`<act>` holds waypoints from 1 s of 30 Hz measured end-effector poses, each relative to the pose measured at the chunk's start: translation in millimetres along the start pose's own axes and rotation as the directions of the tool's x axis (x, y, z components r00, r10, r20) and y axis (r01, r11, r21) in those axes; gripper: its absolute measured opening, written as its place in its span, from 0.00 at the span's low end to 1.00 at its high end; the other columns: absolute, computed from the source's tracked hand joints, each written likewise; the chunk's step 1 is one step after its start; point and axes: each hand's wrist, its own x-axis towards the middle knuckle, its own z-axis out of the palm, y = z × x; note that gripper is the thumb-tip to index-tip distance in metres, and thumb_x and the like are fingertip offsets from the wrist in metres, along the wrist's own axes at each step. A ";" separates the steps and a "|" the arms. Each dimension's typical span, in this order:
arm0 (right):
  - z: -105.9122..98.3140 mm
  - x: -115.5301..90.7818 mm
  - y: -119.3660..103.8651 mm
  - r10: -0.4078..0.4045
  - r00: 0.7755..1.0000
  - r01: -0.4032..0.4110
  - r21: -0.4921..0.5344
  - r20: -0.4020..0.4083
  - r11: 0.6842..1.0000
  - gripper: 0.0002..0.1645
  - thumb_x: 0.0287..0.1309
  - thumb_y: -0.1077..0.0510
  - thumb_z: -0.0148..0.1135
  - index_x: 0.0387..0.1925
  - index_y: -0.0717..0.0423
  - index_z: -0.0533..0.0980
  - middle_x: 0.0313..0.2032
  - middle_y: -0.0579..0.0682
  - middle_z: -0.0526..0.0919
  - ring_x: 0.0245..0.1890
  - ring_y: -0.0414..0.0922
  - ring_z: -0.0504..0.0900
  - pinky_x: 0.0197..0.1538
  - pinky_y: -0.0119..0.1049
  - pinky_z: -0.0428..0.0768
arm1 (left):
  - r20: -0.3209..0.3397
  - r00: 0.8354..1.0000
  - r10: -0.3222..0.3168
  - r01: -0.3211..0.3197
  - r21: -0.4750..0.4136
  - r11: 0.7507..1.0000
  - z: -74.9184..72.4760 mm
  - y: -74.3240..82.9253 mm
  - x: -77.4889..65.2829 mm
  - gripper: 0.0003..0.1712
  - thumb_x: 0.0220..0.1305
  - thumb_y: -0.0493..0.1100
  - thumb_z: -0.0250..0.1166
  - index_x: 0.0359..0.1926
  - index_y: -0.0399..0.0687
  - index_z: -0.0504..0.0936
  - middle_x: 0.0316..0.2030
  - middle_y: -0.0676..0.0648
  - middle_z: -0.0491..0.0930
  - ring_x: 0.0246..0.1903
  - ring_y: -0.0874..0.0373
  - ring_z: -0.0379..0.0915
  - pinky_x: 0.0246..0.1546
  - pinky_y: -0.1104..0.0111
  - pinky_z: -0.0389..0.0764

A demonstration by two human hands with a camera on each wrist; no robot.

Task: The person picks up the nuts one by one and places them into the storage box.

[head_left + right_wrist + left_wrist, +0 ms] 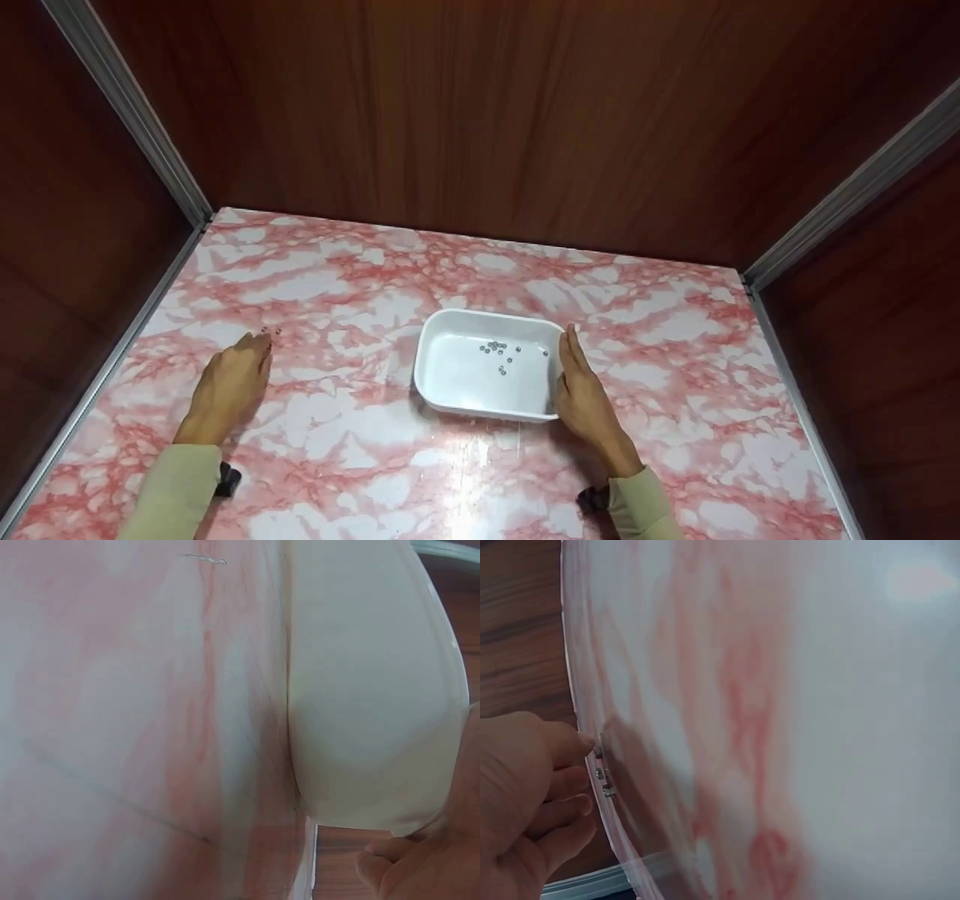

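Observation:
My left hand [230, 386] reaches down to the left side of the table, fingers bent toward the surface. A few small silvery metal pieces [278, 331] lie just past its fingertips. In the left wrist view a digit's tip meets the uppermost metal piece [598, 753], while the other fingers are loosely bent below it. With my right hand [586, 401] I hold the right end of a white rectangular tray [457, 386], fingers along its outer wall and thumb at the rim. Several similar metal pieces [495, 347] lie scattered on the tray's floor.
The tray stands on a red-and-white marbled table [322, 450]. A dark wood panel [465, 120] rises behind the table, with more panels at both sides. Metal strips [795, 405] run along the table's side edges.

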 end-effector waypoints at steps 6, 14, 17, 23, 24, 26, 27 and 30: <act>0.9 -0.2 -1.5 0.005 1.000 -0.005 -0.004 -0.018 1.000 0.36 0.74 0.71 0.44 0.79 0.72 0.51 0.84 0.65 0.46 0.79 0.63 0.61 0.53 0.46 0.79 | -0.074 0.990 0.122 -0.109 0.158 0.981 5.3 -1.3 1.1 0.06 0.71 0.28 0.60 0.34 0.38 0.77 0.30 0.34 0.85 0.23 0.32 0.81 0.24 0.42 0.82; 1.8 0.5 -4.0 0.012 1.000 -0.013 -0.014 -0.026 1.000 0.36 0.75 0.70 0.46 0.79 0.73 0.51 0.84 0.65 0.46 0.80 0.63 0.59 0.64 0.53 0.78 | 0.029 0.993 0.118 -0.121 0.179 0.976 2.8 2.4 8.8 0.07 0.64 0.24 0.64 0.33 0.36 0.80 0.24 0.37 0.84 0.23 0.35 0.81 0.27 0.42 0.84; 2.3 0.4 -4.8 0.006 1.000 -0.007 -0.020 -0.026 1.000 0.36 0.75 0.71 0.46 0.79 0.73 0.51 0.83 0.66 0.46 0.80 0.63 0.59 0.64 0.53 0.78 | 0.069 0.993 0.092 -0.103 0.180 0.978 1.7 3.5 11.6 0.07 0.61 0.22 0.66 0.35 0.34 0.81 0.25 0.36 0.84 0.25 0.34 0.81 0.31 0.42 0.85; 2.4 -1.0 -4.6 0.010 1.000 -0.011 -0.018 -0.025 1.000 0.37 0.74 0.71 0.47 0.79 0.73 0.51 0.83 0.67 0.46 0.79 0.63 0.60 0.60 0.51 0.80 | 0.054 0.994 0.095 -0.104 0.191 0.976 4.6 6.4 14.1 0.08 0.56 0.20 0.65 0.31 0.33 0.80 0.24 0.32 0.82 0.25 0.31 0.82 0.28 0.42 0.85; 1.9 -0.9 -4.4 0.019 1.000 -0.019 -0.010 -0.013 1.000 0.37 0.75 0.70 0.46 0.79 0.73 0.50 0.84 0.66 0.45 0.75 0.64 0.68 0.55 0.48 0.82 | 0.045 0.994 0.100 -0.106 0.188 0.976 5.1 7.1 14.0 0.08 0.56 0.20 0.65 0.30 0.33 0.80 0.23 0.33 0.82 0.24 0.33 0.81 0.27 0.43 0.85; 0.6 -0.5 -4.4 0.030 1.000 -0.030 -0.003 0.001 1.000 0.37 0.76 0.69 0.46 0.80 0.72 0.49 0.84 0.65 0.44 0.75 0.63 0.69 0.50 0.44 0.81 | 0.024 0.993 0.113 -0.116 0.186 0.976 5.9 8.3 14.0 0.10 0.54 0.19 0.65 0.28 0.34 0.81 0.22 0.34 0.83 0.22 0.35 0.81 0.26 0.45 0.85; 0.0 -0.4 -4.5 0.034 0.999 -0.034 0.001 0.007 0.999 0.37 0.76 0.68 0.45 0.80 0.71 0.49 0.84 0.64 0.44 0.74 0.62 0.71 0.46 0.41 0.79 | 0.014 0.993 0.120 -0.121 0.188 0.975 6.5 8.6 14.1 0.10 0.54 0.18 0.65 0.27 0.34 0.81 0.21 0.35 0.83 0.21 0.35 0.81 0.26 0.46 0.85; -0.7 -1.1 -3.7 0.047 0.999 -0.047 0.013 0.026 0.999 0.37 0.77 0.67 0.45 0.81 0.70 0.48 0.85 0.63 0.43 0.62 0.59 0.81 0.35 0.34 0.71 | 0.013 0.993 0.121 -0.121 0.195 0.973 7.1 10.2 13.8 0.11 0.52 0.18 0.66 0.26 0.35 0.82 0.20 0.37 0.84 0.19 0.39 0.80 0.26 0.48 0.86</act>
